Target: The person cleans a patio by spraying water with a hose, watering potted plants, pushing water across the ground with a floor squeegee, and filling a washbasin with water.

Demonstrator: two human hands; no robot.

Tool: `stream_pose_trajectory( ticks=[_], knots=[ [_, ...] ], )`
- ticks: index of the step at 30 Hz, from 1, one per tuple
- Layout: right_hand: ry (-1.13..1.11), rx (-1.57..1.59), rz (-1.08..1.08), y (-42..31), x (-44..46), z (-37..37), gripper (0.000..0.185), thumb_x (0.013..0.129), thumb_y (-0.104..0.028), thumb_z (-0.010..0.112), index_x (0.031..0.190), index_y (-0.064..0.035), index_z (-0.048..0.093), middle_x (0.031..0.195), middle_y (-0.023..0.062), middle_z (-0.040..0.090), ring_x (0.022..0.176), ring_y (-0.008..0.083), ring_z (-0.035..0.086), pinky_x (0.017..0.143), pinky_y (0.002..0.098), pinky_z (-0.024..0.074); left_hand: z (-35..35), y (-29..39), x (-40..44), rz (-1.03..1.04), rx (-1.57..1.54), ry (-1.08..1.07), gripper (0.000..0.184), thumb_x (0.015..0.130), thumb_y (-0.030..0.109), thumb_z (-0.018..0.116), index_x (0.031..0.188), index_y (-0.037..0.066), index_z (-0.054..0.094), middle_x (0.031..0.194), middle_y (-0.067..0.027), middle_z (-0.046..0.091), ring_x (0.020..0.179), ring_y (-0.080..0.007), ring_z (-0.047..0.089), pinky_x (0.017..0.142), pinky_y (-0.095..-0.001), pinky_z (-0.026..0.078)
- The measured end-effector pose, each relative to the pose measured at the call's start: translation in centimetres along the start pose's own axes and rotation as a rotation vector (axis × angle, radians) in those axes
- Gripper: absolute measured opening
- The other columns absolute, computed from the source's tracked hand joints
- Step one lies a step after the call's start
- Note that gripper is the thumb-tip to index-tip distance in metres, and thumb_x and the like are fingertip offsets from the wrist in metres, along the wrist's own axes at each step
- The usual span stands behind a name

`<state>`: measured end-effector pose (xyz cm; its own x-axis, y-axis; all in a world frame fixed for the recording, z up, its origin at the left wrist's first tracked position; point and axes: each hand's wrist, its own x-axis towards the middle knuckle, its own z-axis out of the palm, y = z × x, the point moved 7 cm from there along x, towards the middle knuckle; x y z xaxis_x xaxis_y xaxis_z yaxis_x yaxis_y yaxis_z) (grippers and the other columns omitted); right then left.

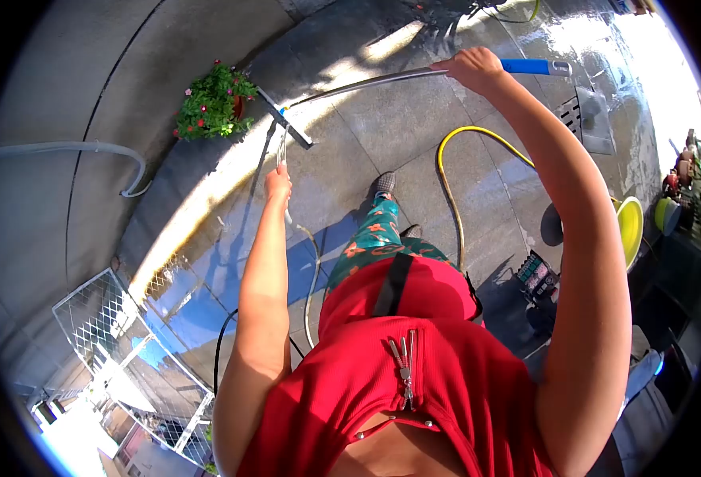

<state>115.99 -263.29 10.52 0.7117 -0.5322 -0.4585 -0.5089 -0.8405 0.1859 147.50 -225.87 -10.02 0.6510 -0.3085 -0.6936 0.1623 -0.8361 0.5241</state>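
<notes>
My right hand (474,70) is wrapped around the metal pole of a floor squeegee (382,80), just below its blue grip (525,67). The pole slants across to the left, ending in a dark blade bar (295,129) near the floor. Below that bar, my left hand (279,183) is closed on a pale hose (315,242). What looks like a thin stream of water (282,145) runs from the hose end toward the squeegee head. The hose trails down past my left forearm to beside my trousers.
A flowering potted plant (211,103) stands by the wall, close to the squeegee head. A yellow hose (446,171) curves over the tiled floor (398,119), wet in places. Right are a slotted plate (571,117), a yellow basin (629,230) and a dark crate (537,278); lower left, a mesh gate (100,306).
</notes>
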Motion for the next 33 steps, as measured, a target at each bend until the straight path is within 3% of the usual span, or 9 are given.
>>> stream_pose_trajectory(
  ticks=[7,9,17,19,21,23,27,33],
  knots=[
    [-0.079,0.093,0.253,15.1,-2.5,3.3,0.041,0.092,-0.029,0.053,0.13,-0.0438,0.048,0.1,0.0064,0.067,0.094,0.0272,0.064,0.081,0.0403,0.0512,1.9,2.5,4.6,-0.011,-0.009,-0.073,0.047,0.094,0.047,0.046,0.065,0.01,0.045,0.045,-0.0004,0.04,0.032,-0.0124,0.035,0.031,-0.0296,0.026],
    [-0.137,0.157,0.333,18.0,-5.5,4.3,0.042,0.092,-0.028,0.053,0.131,-0.0434,0.047,0.101,0.0083,0.066,0.095,0.0283,0.064,0.081,0.0409,0.0505,3.0,3.7,5.1,-0.009,0.019,-0.074,0.043,0.095,0.046,0.045,0.068,0.013,0.041,0.045,0.0023,0.035,0.032,-0.0102,0.029,0.031,-0.0281,0.023],
    [-0.242,0.172,0.648,28.7,-18.5,8.9,0.045,0.093,-0.027,0.053,0.134,-0.0439,0.044,0.105,0.0116,0.066,0.098,0.0279,0.063,0.083,0.0412,0.0488,8.8,8.7,5.6,0.035,0.101,-0.189,0.044,0.095,0.046,0.045,0.068,0.011,0.042,0.046,0.0015,0.037,0.033,-0.0105,0.031,0.032,-0.0285,0.025],
    [-0.229,0.08,0.708,29.3,-20.4,8.8,0.045,0.093,-0.026,0.052,0.134,-0.0436,0.044,0.1,0.0128,0.067,0.093,0.0284,0.065,0.081,0.0414,0.0501,10.5,9.3,5.6,0.044,0.128,-0.208,0.045,0.095,0.046,0.045,0.067,0.01,0.044,0.046,0.0004,0.039,0.033,-0.0115,0.034,0.032,-0.0294,0.026],
    [-0.209,-0.097,0.677,29.3,-21.3,9.5,0.044,0.094,-0.022,0.05,0.133,-0.0401,0.046,0.084,0.0138,0.066,0.077,0.0292,0.067,0.067,0.0413,0.0527,11.9,10.2,5.2,0.045,0.145,-0.223,0.047,0.095,0.045,0.046,0.065,0.009,0.048,0.047,-0.0014,0.044,0.034,-0.0135,0.039,0.032,-0.0309,0.029],
    [-0.157,-0.189,0.617,29.1,-22.4,10.9,0.043,0.094,-0.021,0.05,0.133,-0.0379,0.046,0.076,0.014,0.064,0.07,0.0294,0.066,0.061,0.0416,0.0527,13.2,11.0,4.4,0.047,0.16,-0.246,0.045,0.095,0.046,0.045,0.068,0.01,0.045,0.048,0.0,0.04,0.034,-0.0117,0.034,0.033,-0.0294,0.027],
    [-0.137,-0.053,0.639,25.5,-28.2,10.0,0.039,0.093,-0.028,0.051,0.131,-0.0376,0.048,0.068,0.0123,0.061,0.062,0.0271,0.064,0.055,0.041,0.0501,15.5,11.6,4.1,0.068,0.198,-0.281,0.044,0.095,0.047,0.044,0.071,0.011,0.044,0.048,0.0009,0.038,0.033,-0.0109,0.031,0.033,-0.0286,0.026],
    [-0.024,0.286,0.426,14.2,-28.8,13.6,0.035,0.091,-0.031,0.055,0.126,-0.0361,0.055,0.061,0.0103,0.058,0.058,0.0263,0.062,0.05,0.0399,0.0456,17.4,12.0,1.2,0.067,0.253,-0.247,0.045,0.095,0.047,0.045,0.069,0.01,0.046,0.047,0.0005,0.04,0.034,-0.012,0.034,0.033,-0.0295,0.027]
  ],
)
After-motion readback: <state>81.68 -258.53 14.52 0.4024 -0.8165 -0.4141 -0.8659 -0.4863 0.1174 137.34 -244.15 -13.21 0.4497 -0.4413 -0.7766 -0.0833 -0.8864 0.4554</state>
